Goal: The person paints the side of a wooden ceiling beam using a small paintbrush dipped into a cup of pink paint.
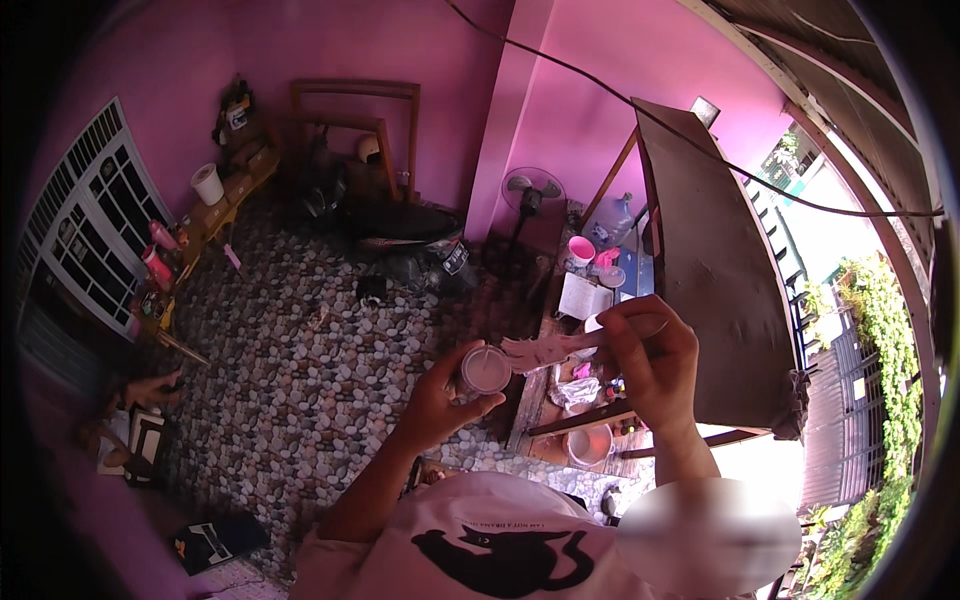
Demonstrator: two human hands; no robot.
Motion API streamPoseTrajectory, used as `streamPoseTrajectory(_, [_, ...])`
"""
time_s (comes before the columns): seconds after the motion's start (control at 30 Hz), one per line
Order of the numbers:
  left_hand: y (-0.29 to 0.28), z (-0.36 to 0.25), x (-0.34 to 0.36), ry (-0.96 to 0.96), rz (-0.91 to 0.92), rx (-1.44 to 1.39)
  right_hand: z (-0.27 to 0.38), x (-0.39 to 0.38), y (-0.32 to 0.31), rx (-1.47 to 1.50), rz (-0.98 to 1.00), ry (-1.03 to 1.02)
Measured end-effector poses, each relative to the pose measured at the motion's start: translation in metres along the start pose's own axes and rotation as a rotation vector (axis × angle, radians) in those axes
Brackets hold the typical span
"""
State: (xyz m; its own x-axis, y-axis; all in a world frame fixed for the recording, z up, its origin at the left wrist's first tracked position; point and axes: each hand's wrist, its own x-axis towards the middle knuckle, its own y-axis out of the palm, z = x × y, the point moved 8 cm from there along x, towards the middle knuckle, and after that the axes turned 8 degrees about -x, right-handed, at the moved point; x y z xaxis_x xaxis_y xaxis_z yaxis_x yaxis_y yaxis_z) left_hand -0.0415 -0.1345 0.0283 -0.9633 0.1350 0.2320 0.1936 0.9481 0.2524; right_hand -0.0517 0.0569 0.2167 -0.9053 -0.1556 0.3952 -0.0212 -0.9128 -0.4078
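My left hand (436, 400) is wrapped round a small round tub (486, 368), with its top facing me and a pale pinkish surface inside the rim. Beside that rim, on the right, is a pink, ragged-ended piece (540, 351) that narrows toward my right hand (655, 360). The fingers of that hand are pinched on its narrow end. Whether it is a brush or a coated stick, I cannot tell. Its ragged end is at the tub's edge; contact is unclear.
A wooden bench (535, 400) at right holds a pink bucket (580, 251), a water jug (615, 222) and other items. A large brown panel (715, 280) leans beside it. A standing fan (530, 190), a motorbike (400, 225) and a low shelf (205, 230) stand farther off on the pebble-patterned floor (300, 370).
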Motion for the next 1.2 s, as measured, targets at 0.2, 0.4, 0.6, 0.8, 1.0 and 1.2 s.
streamPoseTrajectory(0.2, [0.004,0.004,0.002,-0.013,0.052,0.020,-0.004,0.005,0.028,-0.122,0.106,-0.203])
streamPoseTrajectory(0.4, [0.005,0.005,0.005,-0.013,0.059,0.001,-0.018,0.009,0.052,-0.206,0.202,-0.109])
streamPoseTrajectory(0.6, [0.003,0.002,0.007,0.030,0.021,0.008,-0.032,0.012,0.049,-0.170,0.175,-0.033])
streamPoseTrajectory(0.8, [0.002,0.003,0.008,-0.026,0.058,-0.015,-0.077,0.006,0.029,0.211,0.081,0.258])
streamPoseTrajectory(1.0, [0.002,-0.002,0.005,-0.066,0.054,-0.047,-0.139,-0.033,0.039,0.614,-0.098,0.618])
streamPoseTrajectory(1.2, [-0.003,0.005,0.011,-0.022,0.050,-0.066,-0.170,-0.050,0.062,1.029,-0.115,0.789])
